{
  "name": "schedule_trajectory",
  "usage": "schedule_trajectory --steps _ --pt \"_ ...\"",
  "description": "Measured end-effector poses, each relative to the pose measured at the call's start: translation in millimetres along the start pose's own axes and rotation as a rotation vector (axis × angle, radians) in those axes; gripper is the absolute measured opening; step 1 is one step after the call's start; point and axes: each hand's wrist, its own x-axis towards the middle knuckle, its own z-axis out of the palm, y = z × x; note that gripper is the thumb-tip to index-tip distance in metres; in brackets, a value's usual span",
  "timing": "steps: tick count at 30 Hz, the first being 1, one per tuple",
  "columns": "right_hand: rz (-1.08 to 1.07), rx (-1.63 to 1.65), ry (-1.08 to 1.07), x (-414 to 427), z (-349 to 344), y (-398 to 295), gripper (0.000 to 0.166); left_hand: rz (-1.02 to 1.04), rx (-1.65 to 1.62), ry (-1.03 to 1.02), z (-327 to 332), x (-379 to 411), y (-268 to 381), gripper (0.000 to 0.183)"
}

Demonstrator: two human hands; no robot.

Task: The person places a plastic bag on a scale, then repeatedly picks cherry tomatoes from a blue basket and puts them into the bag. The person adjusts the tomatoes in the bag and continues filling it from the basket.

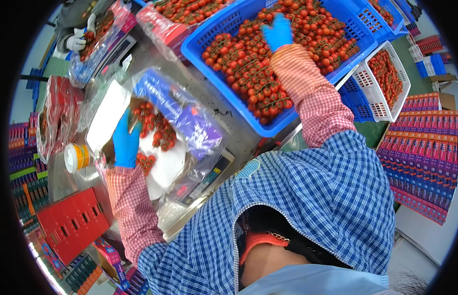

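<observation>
My left hand [126, 142], in a blue glove, is inside an open carton lined with white paper [159, 188]. Its thumb and fingers are apart, beside vine cherry tomatoes [155, 125], and I see nothing held in it. Clear plastic film covers the carton's blue and purple side [181, 114]. Over at the large blue plastic crate [247, 125], my right hand [278, 32], gloved alike, reaches onto the heap of vine cherry tomatoes [251, 73]. Its fingertips are blurred, so whether they grip a truss is unclear.
Beneath the carton is a weighing scale [207, 180] on a metal table [203, 83]. A white and yellow tub [77, 158] stands left. Another person's gloved hand [76, 42] works at a carton top left. A white crate of tomatoes [387, 81] and stacked printed cartons [421, 155] are at right.
</observation>
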Motion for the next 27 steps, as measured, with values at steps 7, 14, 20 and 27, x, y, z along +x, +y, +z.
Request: schedule_trajectory --steps 7,14,20,27 --pt "0.374 -0.278 -0.125 73.7 36.4 113.7 0.102 0.337 -0.131 -0.226 189.4 171.4 156.5 0.048" --pt "0.399 0.253 -0.348 96.1 -0.5 143.7 0.054 0.145 0.129 -0.378 347.9 245.2 207.9 0.065" --pt "0.101 1.919 -0.668 74.7 -29.1 90.2 0.049 0.098 -0.214 -0.352 346.6 257.7 182.0 0.067" --pt "0.019 2.047 -0.750 10.1 -43.4 -8.3 0.049 0.040 -1.794 -0.851 201.1 217.9 177.0 0.046"
